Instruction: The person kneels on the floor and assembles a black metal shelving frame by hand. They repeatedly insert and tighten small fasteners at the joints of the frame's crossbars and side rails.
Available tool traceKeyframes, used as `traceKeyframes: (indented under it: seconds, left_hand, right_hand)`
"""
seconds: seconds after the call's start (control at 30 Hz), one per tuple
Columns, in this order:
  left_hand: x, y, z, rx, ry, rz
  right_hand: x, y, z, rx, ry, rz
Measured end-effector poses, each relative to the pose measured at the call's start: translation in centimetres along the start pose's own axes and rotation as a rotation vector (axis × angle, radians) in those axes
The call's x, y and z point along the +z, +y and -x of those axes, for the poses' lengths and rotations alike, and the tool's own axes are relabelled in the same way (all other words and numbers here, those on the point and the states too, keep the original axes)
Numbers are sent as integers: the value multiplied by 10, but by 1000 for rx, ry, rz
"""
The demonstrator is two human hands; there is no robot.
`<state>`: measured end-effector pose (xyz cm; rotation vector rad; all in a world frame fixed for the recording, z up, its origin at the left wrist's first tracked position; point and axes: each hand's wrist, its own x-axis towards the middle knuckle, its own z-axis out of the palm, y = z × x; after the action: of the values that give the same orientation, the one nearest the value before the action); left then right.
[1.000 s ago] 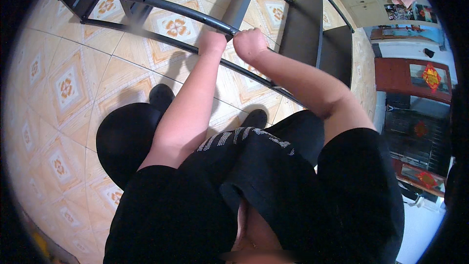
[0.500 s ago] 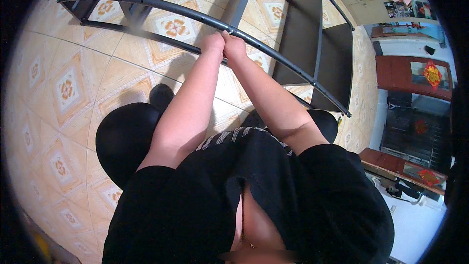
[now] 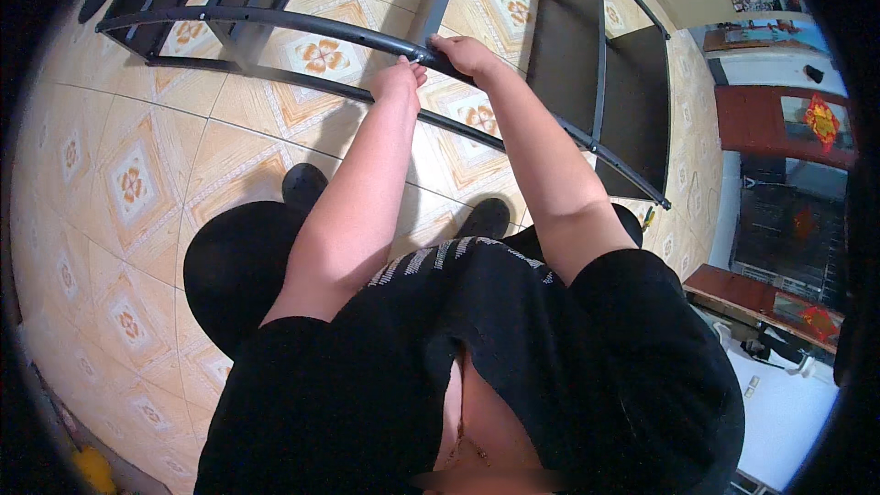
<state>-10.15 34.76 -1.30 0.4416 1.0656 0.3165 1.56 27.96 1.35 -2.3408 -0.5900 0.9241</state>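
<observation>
L hand (image 3: pixel 398 82) fingers curl onto the near top rail (image 3: pixel 275 18) of a dark metal shelf frame (image 3: pixel 587 46), gripping it w/ thumb side toward the R hand (image 3: pixel 463 53). R hand's fingers wrap the same rail just beside, knuckles up, almost touching the L. Frame stands on the patterned tile floor (image 3: pixel 128 183) right in front of the person, dark shelf panels (image 3: pixel 564 37) to the R. Black shoes (image 3: pixel 302 185) just below the rail.

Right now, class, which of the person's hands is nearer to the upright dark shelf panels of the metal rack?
Right. The right hand grips the rack's front rail on the side toward the shelf panels; the left hand rests on the same rail, farther from them.
</observation>
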Motion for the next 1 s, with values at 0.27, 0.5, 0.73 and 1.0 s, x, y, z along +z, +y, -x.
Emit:
traceKeyframes:
  seconds: [0.27,0.5,0.73,1.0]
  left_hand:
    - [-2,1,3,169,17,-199]
    - [5,48,21,556,94,-1491]
    - [17,54,24,711,17,-1734]
    - [11,15,36,788,177,-1646]
  right_hand:
    - [-8,2,1,-20,-212,-156]
    - [-8,8,-8,-32,-246,-199]
    - [-5,10,-9,9,-222,-238]
    - [-2,13,-12,-50,-206,-274]
